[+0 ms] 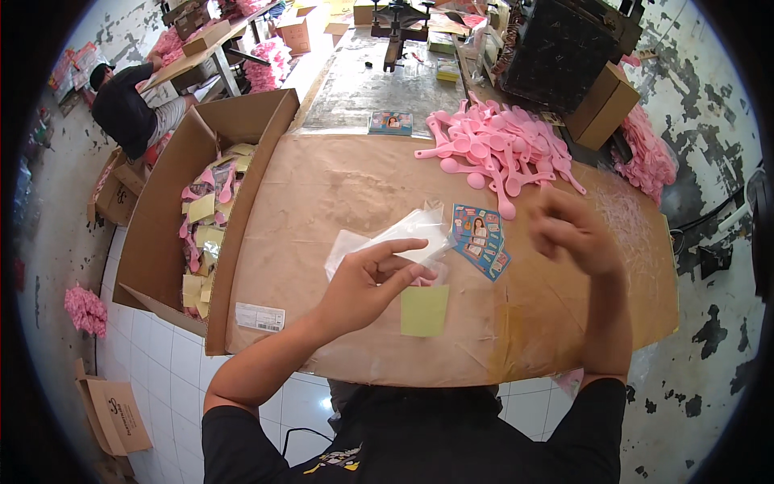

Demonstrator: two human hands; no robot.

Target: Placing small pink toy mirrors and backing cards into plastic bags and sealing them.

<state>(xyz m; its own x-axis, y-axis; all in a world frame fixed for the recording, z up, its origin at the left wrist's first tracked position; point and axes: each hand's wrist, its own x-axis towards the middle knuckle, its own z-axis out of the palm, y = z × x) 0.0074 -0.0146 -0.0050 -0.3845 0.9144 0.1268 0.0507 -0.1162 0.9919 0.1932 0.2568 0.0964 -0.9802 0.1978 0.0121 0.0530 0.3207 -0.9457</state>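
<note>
My left hand [363,284] hovers over a stack of clear plastic bags [403,232], thumb and forefinger apart with nothing gripped between them. Just past its fingertips a bit of something pink shows, mostly hidden by the hand. It adjoins a yellow-green square of paper [424,311] lying on the cardboard. Fanned blue printed cards [479,239] lie right of the bags. My right hand [574,232] is raised beyond the cards, near the heap of pink plastic spoons [504,145]. Its fingers are curled and smeared by motion, so whatever they hold cannot be made out.
A large open carton [218,218] on the left holds bagged pink spoons with yellow papers. Another stack of blue cards [391,123] sits at the work surface's far edge. A small brown box [601,105] and dark machine [556,52] stand far right. A person [129,109] sits far left.
</note>
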